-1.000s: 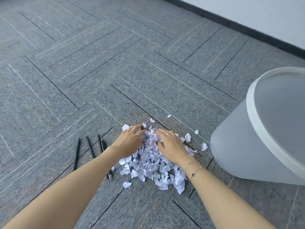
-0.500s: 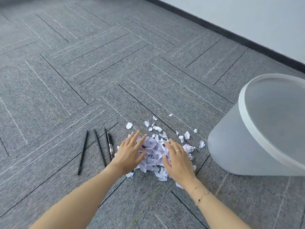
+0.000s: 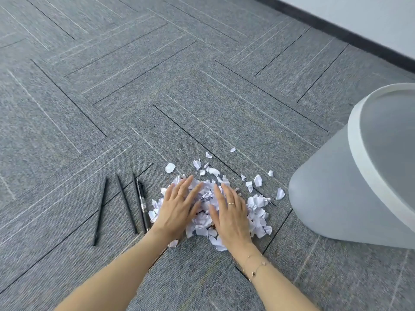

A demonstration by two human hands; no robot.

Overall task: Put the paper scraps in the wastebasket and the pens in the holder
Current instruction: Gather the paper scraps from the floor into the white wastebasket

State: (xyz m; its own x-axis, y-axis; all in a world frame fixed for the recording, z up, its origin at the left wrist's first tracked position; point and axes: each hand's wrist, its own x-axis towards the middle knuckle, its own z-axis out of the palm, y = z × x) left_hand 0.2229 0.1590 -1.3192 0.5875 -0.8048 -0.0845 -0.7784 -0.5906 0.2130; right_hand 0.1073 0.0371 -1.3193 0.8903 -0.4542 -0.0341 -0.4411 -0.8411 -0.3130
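Note:
A heap of white paper scraps (image 3: pixel 258 209) lies on the grey carpet in front of me. My left hand (image 3: pixel 177 207) and my right hand (image 3: pixel 231 212) rest flat on the heap side by side, fingers spread, palms down, with scraps under and between them. Loose scraps (image 3: pixel 257 180) are scattered beyond the heap toward the wastebasket (image 3: pixel 325 198), a pale grey tub with a white rim at the right. Several black pens (image 3: pixel 125 204) lie side by side on the carpet just left of my left hand. No pen holder is in view.
Grey carpet tiles (image 3: pixel 157 86) cover the floor all round. A white wall with a dark skirting board (image 3: pixel 336 32) runs across the top right corner.
Both hands have slid back toward me over the scraps, pulling the heap tighter. The view has shifted, so the pens and the wastebasket now sit further right.

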